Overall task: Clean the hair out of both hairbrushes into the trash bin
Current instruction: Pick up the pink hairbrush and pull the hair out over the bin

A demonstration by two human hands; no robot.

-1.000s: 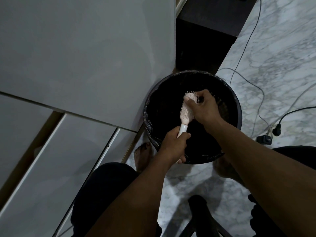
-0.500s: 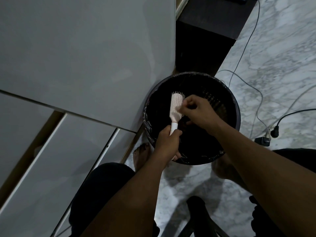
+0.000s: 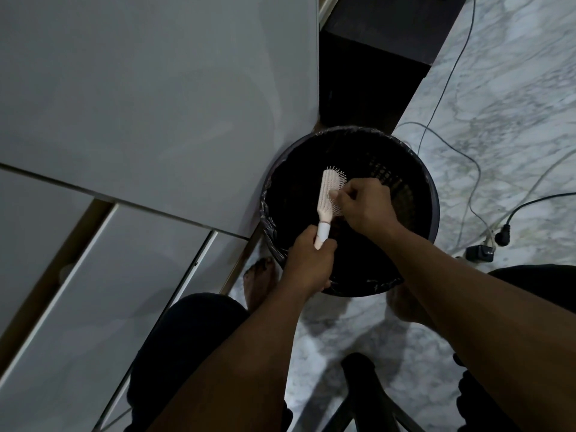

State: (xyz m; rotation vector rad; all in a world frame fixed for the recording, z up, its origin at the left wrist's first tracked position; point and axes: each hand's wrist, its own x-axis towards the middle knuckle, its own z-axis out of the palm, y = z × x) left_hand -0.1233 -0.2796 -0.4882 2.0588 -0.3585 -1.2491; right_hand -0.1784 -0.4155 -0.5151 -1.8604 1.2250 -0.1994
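Observation:
A pale pink hairbrush (image 3: 328,188) is held over the round black trash bin (image 3: 431,201), which is lined with a black bag. My left hand (image 3: 307,265) grips the brush by its handle, with the bristles turned to the right. My right hand (image 3: 364,205) rests against the lower bristles, fingers curled and pinched together at the brush head. Whether hair is between those fingers is too dark to tell. Only one hairbrush is in view.
A white cabinet (image 3: 156,104) stands just left of the bin, with a dark unit (image 3: 374,57) behind it. Cables (image 3: 467,169) and a plug (image 3: 501,236) lie on the marble floor at right. My bare feet (image 3: 260,282) flank the bin; a black stool leg (image 3: 364,394) is below.
The brush has tilted back so its head points up and slightly right. My right hand slid from the top of the bristles down to the lower part of the head.

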